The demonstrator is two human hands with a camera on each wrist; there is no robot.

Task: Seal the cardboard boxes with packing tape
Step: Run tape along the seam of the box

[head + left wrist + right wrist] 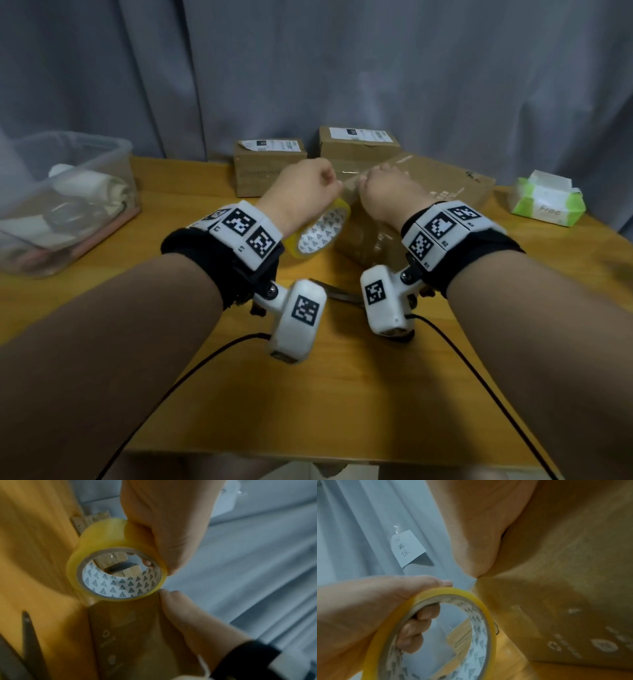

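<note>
At frame centre, the left hand [301,192] gripped the tape roll [322,230] beside the box [421,192]; the right hand [387,192] pinched the box's corner edge. The tape could wrinkle if the pull slackened.

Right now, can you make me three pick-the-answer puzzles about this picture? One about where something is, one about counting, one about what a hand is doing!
1. Where is the tissue pack?
A. far right of the table
B. inside the tub
C. on a box

2. How many cardboard boxes?
A. one
B. three
C. five

3. What is the left hand doing?
A. resting flat
B. gripping the tape roll
C. holding scissors

Answers: 1 A, the tissue pack lies at the table edge. 2 B, two small boxes behind one big box. 3 B, the left hand has fingers through the tape roll.
</note>
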